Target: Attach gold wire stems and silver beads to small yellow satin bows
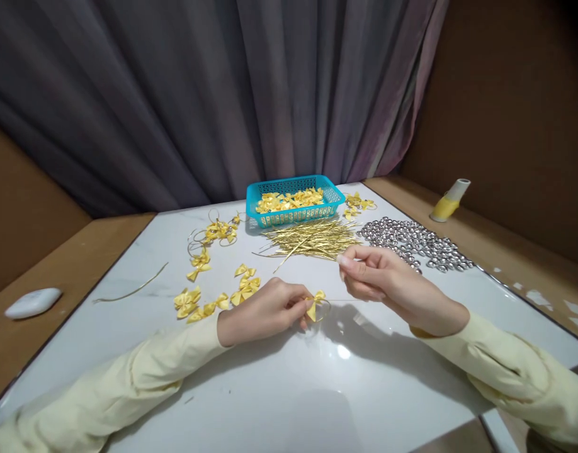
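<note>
Clamping 1 yellow bow (316, 304), the left hand (272, 305) points toward 2 o'clock; at the bow's 2 o'clock, the raised right hand (376, 275) curls, fingertips together, any held item unclear.

Open in front of the hands, crowded beyond them

You have bare white tabletop (270, 390) on the near side of both hands. Between your left hand (277, 308) and right hand (383, 277) there is a gap, narrowed by the yellow bow (316, 305) at your left fingertips. Loose bows (208, 308) block the way just beside your left wrist. Past your right hand, silver beads (402, 236) spread outward; beyond the gap, gold wires (317, 238) lie heaped before the blue basket (296, 220).
</note>
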The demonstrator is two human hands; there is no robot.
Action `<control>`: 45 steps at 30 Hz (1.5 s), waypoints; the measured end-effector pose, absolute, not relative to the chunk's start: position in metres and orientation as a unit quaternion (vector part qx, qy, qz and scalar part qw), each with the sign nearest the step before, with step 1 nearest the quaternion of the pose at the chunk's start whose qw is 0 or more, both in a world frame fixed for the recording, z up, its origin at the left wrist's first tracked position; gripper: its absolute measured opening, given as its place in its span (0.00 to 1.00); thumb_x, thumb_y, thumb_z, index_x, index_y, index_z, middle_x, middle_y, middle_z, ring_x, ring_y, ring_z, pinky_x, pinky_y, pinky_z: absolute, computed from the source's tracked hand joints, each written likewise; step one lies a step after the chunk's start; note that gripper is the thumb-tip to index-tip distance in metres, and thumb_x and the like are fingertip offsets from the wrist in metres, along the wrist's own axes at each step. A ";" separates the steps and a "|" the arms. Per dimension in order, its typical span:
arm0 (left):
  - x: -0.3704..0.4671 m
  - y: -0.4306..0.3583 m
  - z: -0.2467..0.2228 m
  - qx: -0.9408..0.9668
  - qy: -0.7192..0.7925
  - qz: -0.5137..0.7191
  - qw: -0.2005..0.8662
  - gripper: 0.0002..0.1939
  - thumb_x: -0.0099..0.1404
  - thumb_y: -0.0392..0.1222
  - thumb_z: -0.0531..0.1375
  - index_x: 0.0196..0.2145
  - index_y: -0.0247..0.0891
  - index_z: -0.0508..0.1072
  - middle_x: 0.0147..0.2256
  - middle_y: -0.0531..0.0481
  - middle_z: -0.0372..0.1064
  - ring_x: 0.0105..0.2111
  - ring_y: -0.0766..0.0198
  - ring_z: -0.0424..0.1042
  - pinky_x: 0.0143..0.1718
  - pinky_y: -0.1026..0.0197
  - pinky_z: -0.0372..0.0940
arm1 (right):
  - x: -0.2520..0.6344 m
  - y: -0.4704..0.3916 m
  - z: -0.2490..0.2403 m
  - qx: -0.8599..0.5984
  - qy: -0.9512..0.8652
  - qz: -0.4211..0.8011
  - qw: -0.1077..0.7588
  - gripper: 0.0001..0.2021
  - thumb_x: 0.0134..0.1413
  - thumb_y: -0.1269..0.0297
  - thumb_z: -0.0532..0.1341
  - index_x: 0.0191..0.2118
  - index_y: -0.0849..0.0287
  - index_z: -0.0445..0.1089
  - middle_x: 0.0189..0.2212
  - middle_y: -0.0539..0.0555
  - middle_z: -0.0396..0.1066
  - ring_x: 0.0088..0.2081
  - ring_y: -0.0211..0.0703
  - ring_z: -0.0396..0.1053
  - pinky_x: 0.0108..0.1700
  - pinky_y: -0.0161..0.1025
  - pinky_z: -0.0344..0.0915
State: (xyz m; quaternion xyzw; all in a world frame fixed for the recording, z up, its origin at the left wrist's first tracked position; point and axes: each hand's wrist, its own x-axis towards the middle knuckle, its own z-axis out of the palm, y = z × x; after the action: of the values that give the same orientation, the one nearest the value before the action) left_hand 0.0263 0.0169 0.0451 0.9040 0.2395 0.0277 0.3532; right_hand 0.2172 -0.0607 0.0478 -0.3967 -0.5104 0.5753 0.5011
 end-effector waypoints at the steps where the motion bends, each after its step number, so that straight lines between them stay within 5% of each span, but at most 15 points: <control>1: 0.026 0.017 0.045 0.908 0.241 0.033 0.342 0.13 0.64 0.35 0.50 0.27 0.32 0.71 0.24 0.50 0.74 0.23 0.72 0.69 0.26 0.71 0.59 | 0.215 -0.062 0.048 -0.400 -0.509 0.581 0.493 0.12 0.57 0.58 0.55 0.27 0.60 0.61 0.12 0.40 0.47 0.17 0.29 0.40 0.21 0.31 0.42; 7: 0.027 0.017 0.047 0.905 0.268 0.050 0.327 0.13 0.63 0.36 0.50 0.27 0.34 0.73 0.25 0.52 0.75 0.22 0.72 0.68 0.26 0.71 0.58 | 0.207 -0.064 0.043 -0.445 -0.486 0.593 0.462 0.10 0.53 0.57 0.58 0.34 0.57 0.60 0.15 0.40 0.39 0.18 0.30 0.39 0.22 0.33 0.37; 13: 0.027 0.017 0.045 0.877 0.294 0.071 0.373 0.13 0.64 0.40 0.50 0.31 0.35 0.73 0.27 0.52 0.75 0.25 0.70 0.69 0.28 0.69 0.60 | 0.212 -0.060 0.033 -0.401 -0.461 0.659 0.438 0.04 0.58 0.66 0.52 0.39 0.57 0.54 0.17 0.42 0.49 0.20 0.31 0.43 0.24 0.33 0.42; 18: 0.027 0.018 0.044 0.874 0.291 0.082 0.381 0.13 0.64 0.41 0.51 0.31 0.35 0.74 0.27 0.51 0.76 0.25 0.69 0.69 0.29 0.68 0.60 | 0.214 -0.062 0.033 -0.391 -0.487 0.668 0.405 0.15 0.49 0.78 0.51 0.42 0.57 0.53 0.20 0.44 0.59 0.21 0.32 0.50 0.27 0.33 0.47; 24: 0.027 0.018 0.044 0.865 0.292 0.082 0.401 0.14 0.64 0.42 0.50 0.32 0.34 0.73 0.27 0.49 0.75 0.25 0.68 0.69 0.29 0.67 0.61 | 0.208 -0.061 0.037 -0.421 -0.561 0.578 0.418 0.02 0.54 0.68 0.55 0.35 0.60 0.61 0.26 0.50 0.69 0.23 0.33 0.60 0.30 0.35 0.57; 28: 0.027 0.018 0.043 0.861 0.301 0.084 0.402 0.14 0.63 0.44 0.51 0.32 0.33 0.73 0.27 0.49 0.75 0.25 0.67 0.70 0.27 0.67 0.61 | 0.209 -0.062 0.040 -0.448 -0.561 0.555 0.420 0.07 0.52 0.62 0.59 0.30 0.61 0.67 0.27 0.52 0.72 0.20 0.33 0.65 0.30 0.37 0.62; 36: 0.025 0.019 0.045 0.880 0.314 0.113 0.337 0.13 0.63 0.42 0.52 0.31 0.35 0.74 0.27 0.51 0.75 0.25 0.69 0.70 0.28 0.68 0.59 | 0.216 -0.060 0.036 -0.373 -0.410 0.692 0.463 0.04 0.51 0.67 0.61 0.30 0.62 0.70 0.21 0.47 0.69 0.17 0.26 0.58 0.24 0.29 0.59; 45: 0.024 0.020 0.048 0.879 0.330 0.122 0.323 0.14 0.62 0.43 0.53 0.30 0.34 0.75 0.23 0.51 0.72 0.23 0.68 0.67 0.25 0.68 0.57 | 0.202 -0.063 0.033 -0.437 -0.491 0.618 0.431 0.10 0.50 0.62 0.61 0.39 0.58 0.72 0.32 0.54 0.75 0.38 0.42 0.72 0.46 0.42 0.63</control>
State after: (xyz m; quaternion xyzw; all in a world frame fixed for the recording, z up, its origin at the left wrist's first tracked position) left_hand 0.0236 0.0198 0.0483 0.8787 0.3297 0.1223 0.3227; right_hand 0.2023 -0.0630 0.0329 -0.4372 -0.4911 0.6180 0.4311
